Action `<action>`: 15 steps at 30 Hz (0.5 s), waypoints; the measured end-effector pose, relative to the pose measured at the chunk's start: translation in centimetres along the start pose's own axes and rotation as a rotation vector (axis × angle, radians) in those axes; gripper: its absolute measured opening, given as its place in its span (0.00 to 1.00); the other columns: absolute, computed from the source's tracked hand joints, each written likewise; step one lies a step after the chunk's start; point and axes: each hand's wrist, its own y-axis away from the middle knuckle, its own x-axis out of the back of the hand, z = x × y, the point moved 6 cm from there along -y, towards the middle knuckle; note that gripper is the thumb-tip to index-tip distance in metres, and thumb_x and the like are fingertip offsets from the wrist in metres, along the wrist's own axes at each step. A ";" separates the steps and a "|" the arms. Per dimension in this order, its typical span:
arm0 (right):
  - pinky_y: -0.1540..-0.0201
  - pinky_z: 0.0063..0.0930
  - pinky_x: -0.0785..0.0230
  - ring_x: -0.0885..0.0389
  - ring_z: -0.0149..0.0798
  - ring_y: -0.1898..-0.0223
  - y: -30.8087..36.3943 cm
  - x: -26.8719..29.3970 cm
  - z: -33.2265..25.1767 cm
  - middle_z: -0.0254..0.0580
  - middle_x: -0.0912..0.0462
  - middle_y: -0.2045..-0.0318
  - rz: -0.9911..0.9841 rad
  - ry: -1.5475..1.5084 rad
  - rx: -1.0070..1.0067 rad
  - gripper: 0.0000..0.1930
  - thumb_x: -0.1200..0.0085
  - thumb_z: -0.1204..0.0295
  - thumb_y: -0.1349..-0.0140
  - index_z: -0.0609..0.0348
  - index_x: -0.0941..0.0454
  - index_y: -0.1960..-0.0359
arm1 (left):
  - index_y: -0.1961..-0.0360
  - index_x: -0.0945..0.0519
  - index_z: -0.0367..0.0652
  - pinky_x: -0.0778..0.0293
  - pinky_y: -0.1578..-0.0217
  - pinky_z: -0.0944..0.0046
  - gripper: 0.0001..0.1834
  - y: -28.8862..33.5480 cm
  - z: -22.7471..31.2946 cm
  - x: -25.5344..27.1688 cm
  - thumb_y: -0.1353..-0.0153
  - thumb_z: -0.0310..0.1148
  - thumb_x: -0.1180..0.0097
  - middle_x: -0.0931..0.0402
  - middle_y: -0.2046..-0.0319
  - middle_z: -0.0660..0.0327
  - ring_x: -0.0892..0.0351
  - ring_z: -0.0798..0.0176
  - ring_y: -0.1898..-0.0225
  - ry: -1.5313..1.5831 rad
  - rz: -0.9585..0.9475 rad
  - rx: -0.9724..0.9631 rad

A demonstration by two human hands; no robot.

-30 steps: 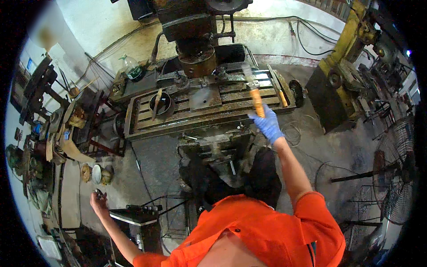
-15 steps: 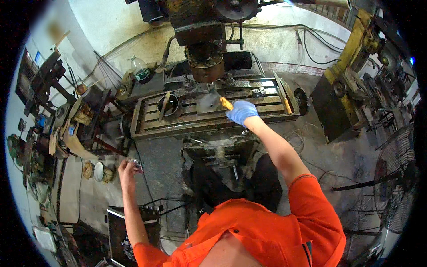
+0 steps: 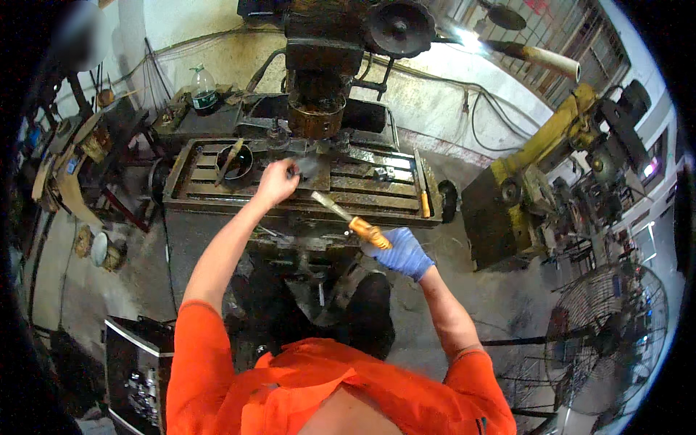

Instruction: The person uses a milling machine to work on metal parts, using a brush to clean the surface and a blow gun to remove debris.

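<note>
My bare left hand (image 3: 278,183) reaches over the machine table (image 3: 239,204), just below the spindle head (image 3: 317,116). Its fingers are closed on a small dark metal piece (image 3: 292,172), partly hidden by them. A grey blur beside it hides the surface there. My right hand (image 3: 403,252), in a blue glove, grips a yellow-handled tool (image 3: 370,232) with a flat metal blade, in front of the table. The blade points up and left toward the table's middle. Left of my left hand, a dark round pan (image 3: 238,165) rests on the table with a stick-like tool (image 3: 229,161) across it.
Small metal blocks (image 3: 384,174) and a long tool with a yellow handle (image 3: 425,203) lie on the table's right part. A clear bottle (image 3: 204,90) stands behind at left. A floor fan (image 3: 605,319) is at right. A tray of metal parts (image 3: 141,391) sits at lower left.
My left hand has moved from low at the left up over the table. My right hand has drawn the yellow-handled tool back from the table toward me. The view has shifted.
</note>
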 end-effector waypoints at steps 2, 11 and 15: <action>0.71 0.25 0.32 0.24 0.26 0.77 -1.3 1.2 2.1 0.39 0.20 0.80 0.192 -0.431 0.111 0.15 0.41 0.62 0.52 0.64 0.21 0.70 | 0.69 0.25 0.40 0.29 0.67 0.52 0.11 -1.6 0.1 -1.3 0.57 0.30 0.48 0.26 0.73 0.50 0.26 0.46 0.68 -0.216 0.023 -0.108; 0.67 0.22 0.33 0.24 0.26 0.72 -9.5 -8.2 9.7 0.37 0.18 0.72 0.215 -0.510 -0.089 0.16 0.35 0.67 0.58 0.62 0.21 0.68 | 0.65 0.24 0.46 0.31 0.63 0.53 0.12 -3.1 -0.2 -2.5 0.54 0.32 0.46 0.24 0.70 0.54 0.25 0.50 0.66 -0.457 -0.057 -0.076; 0.62 0.34 0.32 0.23 0.50 0.64 -7.7 -9.1 10.4 0.53 0.21 0.68 0.258 -0.107 -0.253 0.25 0.45 0.50 0.55 0.59 0.22 0.64 | 0.69 0.24 0.44 0.31 0.64 0.52 0.09 -3.5 -0.4 -3.1 0.54 0.33 0.46 0.24 0.72 0.54 0.24 0.50 0.68 -0.423 0.009 -0.109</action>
